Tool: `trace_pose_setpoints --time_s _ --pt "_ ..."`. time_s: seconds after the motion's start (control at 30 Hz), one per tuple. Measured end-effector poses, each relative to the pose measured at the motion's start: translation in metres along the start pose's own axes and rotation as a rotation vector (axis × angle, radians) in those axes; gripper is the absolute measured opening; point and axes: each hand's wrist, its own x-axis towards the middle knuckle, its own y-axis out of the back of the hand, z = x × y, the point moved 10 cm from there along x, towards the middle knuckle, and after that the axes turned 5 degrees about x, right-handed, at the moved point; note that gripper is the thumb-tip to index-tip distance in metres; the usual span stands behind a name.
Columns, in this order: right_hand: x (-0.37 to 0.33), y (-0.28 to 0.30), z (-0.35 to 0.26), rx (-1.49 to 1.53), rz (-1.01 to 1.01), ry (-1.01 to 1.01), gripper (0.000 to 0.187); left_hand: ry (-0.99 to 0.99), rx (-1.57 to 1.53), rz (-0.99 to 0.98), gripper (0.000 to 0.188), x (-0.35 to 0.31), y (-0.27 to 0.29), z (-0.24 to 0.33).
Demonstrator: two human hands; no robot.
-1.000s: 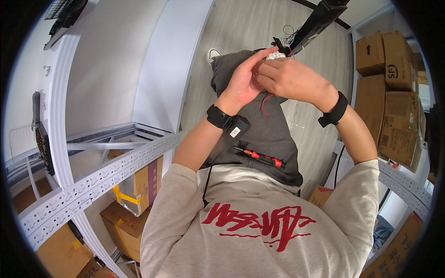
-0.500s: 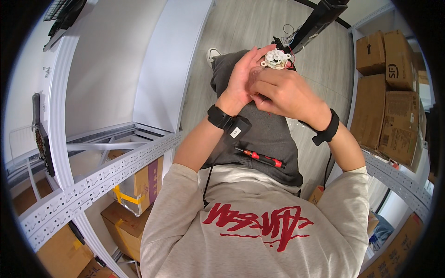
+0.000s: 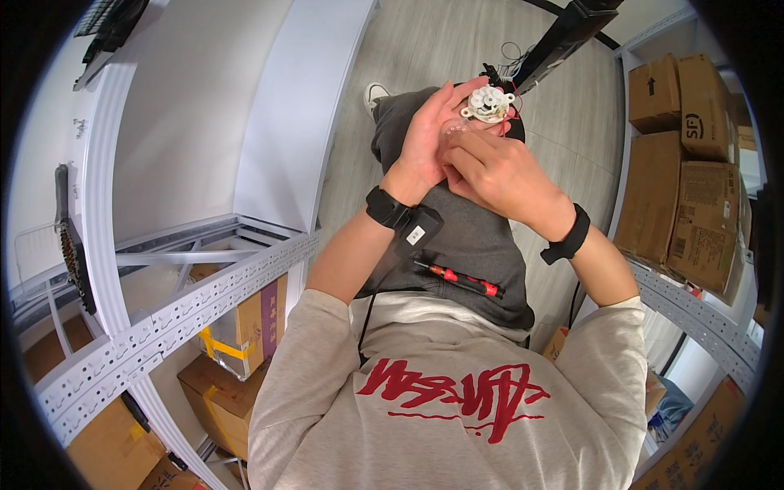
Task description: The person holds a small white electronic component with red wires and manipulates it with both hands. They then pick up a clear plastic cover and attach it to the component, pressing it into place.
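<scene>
To the left of the grip, and nearer the body, a grey metal rack (image 3: 245,260) is seen, and on the far right side of the grip cardboard boxes (image 3: 649,192) are stacked on another rack (image 3: 694,314). Nearer the body than the grip, a pale sweatshirt (image 3: 449,465) with red lettering is worn, and dark grey trousers (image 3: 482,237) are spread beneath the hands. Beyond the grip, to its right, a black post (image 3: 567,41) is set at a slant. The left hand (image 3: 425,147) is held cupped and palm up, its fingers stretched out rather than curled. The right hand (image 3: 498,175) is brought over that palm with its fingers bunched together; whether anything is pinched between their tips cannot be told, as they are hidden by the hand. A black band is strapped on each wrist, and a small black box (image 3: 421,229) is placed by the left one. Well below the grip, a red and black screwdriver (image 3: 461,280) is laid across the lap. Just beyond the right fingers, a white gear part (image 3: 490,104) is borne on the left fingers. Beside the bunched fingertips, a clear plastic piece (image 3: 451,131) is partly covered in the left palm. Thin red wire (image 3: 519,106) is looped beside the gears.
</scene>
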Motion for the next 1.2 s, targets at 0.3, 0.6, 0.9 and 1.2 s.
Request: trace_pose_setpoints --time_s 0.3,0.6,0.9,1.2 --pt "0.0 0.002 -0.004 0.028 -0.048 -0.013 0.018 -0.003 0.039 -0.027 0.064 -0.001 -0.003 0.002" --pt "0.0 0.003 -0.011 0.077 -0.077 -0.033 0.016 -0.012 0.043 -0.052 0.061 0.001 -0.005 0.006" --pt "-0.008 0.0 -0.023 0.183 -0.118 -0.062 0.015 0.01 0.008 -0.068 0.058 0.005 -0.001 0.007" --pt "-0.036 -0.027 -0.059 0.008 -0.32 0.116 0.01 0.07 0.113 -0.172 0.051 0.009 -0.012 0.0"
